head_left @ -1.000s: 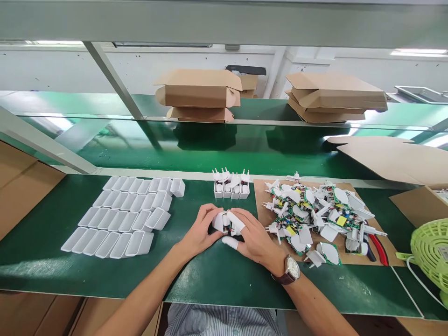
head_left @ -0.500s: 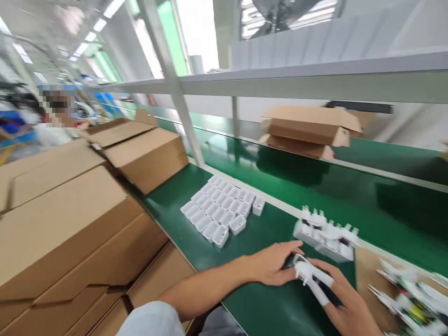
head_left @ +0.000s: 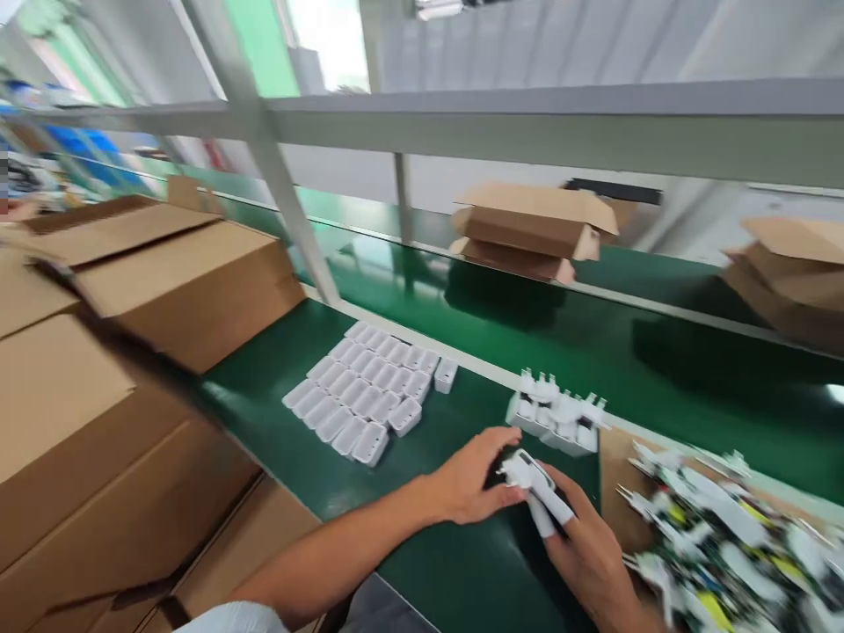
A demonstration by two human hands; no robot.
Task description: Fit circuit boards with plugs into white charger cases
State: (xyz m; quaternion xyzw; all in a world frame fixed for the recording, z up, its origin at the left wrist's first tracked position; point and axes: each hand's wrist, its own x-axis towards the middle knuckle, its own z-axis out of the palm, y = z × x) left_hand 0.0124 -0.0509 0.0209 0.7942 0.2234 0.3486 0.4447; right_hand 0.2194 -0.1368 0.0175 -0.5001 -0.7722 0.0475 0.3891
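Both my hands meet over the green mat on one white charger plug piece. My left hand curls its fingers against the piece's left side. My right hand, with white finger cots on two fingertips, presses it from the right. Just behind them stands a short row of assembled white plugs with prongs up. To the left lie several rows of empty white plug shells. The picture is smeared by head motion.
A pile of circuit boards and plug parts lies on a cardboard sheet at the right. Large cardboard boxes crowd the left side. Folded cartons rest on the far green conveyor belt, under a white shelf frame.
The view swung left and up from one second ago, then drifted back right. Both hands stayed on the same plug piece, which now sits a little higher between them.
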